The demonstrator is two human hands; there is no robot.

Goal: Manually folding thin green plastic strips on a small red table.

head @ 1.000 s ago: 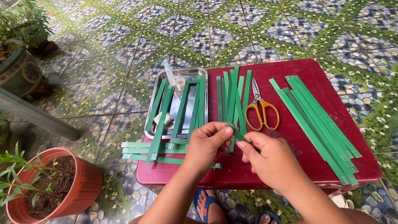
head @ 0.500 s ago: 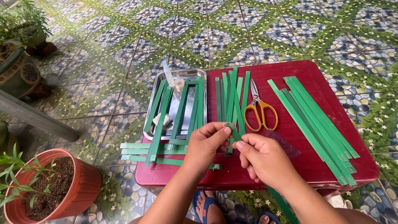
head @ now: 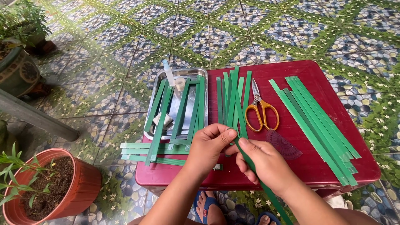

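Both my hands meet over the front of a low red table [head: 316,75]. My left hand [head: 210,148] pinches a long green paper strip [head: 237,102] near its middle, and my right hand [head: 264,164] grips the same strip just below; its lower end runs down past my right wrist. The strip's upper part lies over a bunch of green strips [head: 227,93] on the table. Yellow-handled scissors [head: 260,112] lie just right of that bunch.
A metal tray [head: 156,98] on the table's left holds green strips, a glue bottle [head: 169,74] and a small cup. More green strips [head: 316,125] lie at right, others [head: 141,150] overhang the left edge. A terracotta plant pot [head: 71,187] stands lower left on the patterned floor.
My hands have drawn closer together on the strip, and the right hand has slid up it, so its lower end now hangs down past my wrist.
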